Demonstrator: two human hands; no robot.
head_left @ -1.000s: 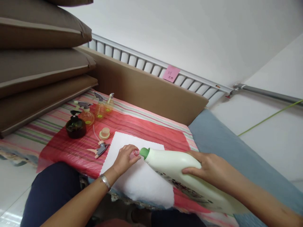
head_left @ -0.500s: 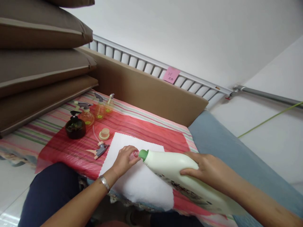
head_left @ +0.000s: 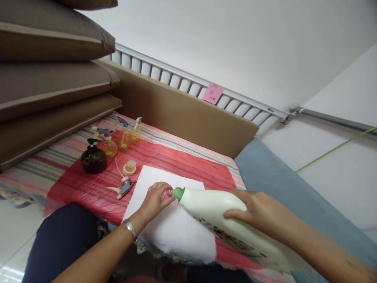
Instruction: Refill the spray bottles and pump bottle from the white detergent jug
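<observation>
My left hand point(head_left: 156, 199) is wrapped round a small clear pink bottle point(head_left: 167, 192), whose body is mostly hidden behind the fingers. In my right hand point(head_left: 253, 208) is a large pale green jug point(head_left: 212, 204), tipped over to the left. The jug's green spout point(head_left: 178, 193) meets the mouth of the pink bottle; I cannot make out any liquid flowing. Both are held above a white cloth point(head_left: 179, 232). A grey trigger spray head point(head_left: 126, 188) with a thin tube lies left of the cloth, beside a pale round cap point(head_left: 129, 168).
A dark pump bottle point(head_left: 93, 160), a round amber spray bottle point(head_left: 108, 147) and two more clear bottles point(head_left: 124, 137) stand at the left on a red plastic sheet point(head_left: 176, 155). Brown cushions point(head_left: 55, 82) are stacked at left. A brown board point(head_left: 182, 114) closes off the back.
</observation>
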